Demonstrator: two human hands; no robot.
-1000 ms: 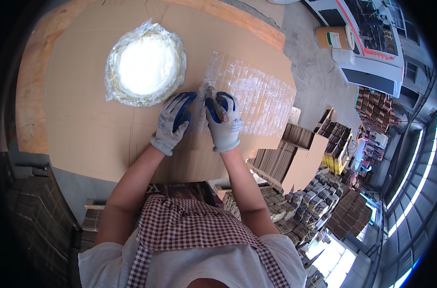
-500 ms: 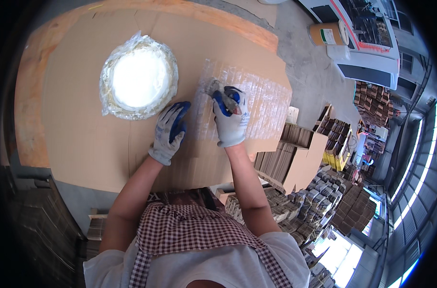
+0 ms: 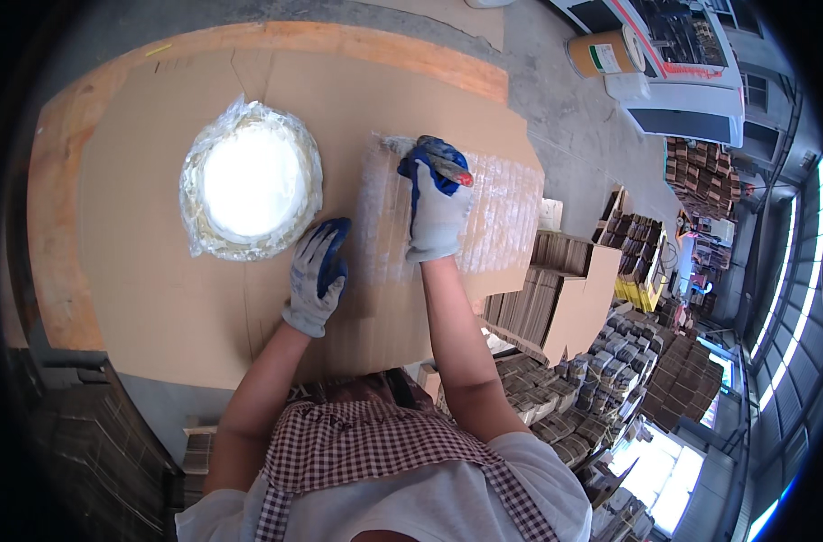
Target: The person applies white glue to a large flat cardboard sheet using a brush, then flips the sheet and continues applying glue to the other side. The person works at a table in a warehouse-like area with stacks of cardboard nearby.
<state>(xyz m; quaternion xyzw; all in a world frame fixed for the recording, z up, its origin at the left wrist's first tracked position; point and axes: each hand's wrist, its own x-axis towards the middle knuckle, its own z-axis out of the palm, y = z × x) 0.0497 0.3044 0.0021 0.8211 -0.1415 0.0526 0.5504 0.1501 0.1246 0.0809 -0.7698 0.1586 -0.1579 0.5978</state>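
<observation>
While your left hand (image 3: pixel 314 282) stays half uncurled and empty, your right hand (image 3: pixel 439 206), wrapped around the red-ended tool (image 3: pixel 451 171), has moved farther toward twelve o'clock, over the whitish striped patch (image 3: pixel 504 217).

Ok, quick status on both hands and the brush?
Right hand gripping brush at streaked patch. Left hand open beside plastic-lined container. Container left of patch, apparently out of brush's way.

Bare areas of the cardboard sheet (image 3: pixel 366 98) left passage along its far and left edges. Between the film-wrapped round bundle (image 3: pixel 249 185) and the translucent strips (image 3: pixel 506 203), a lane ran nearward until the left hand (image 3: pixel 317 275) obstructed it; the right hand (image 3: pixel 440 199) blocked part of the strips.
</observation>
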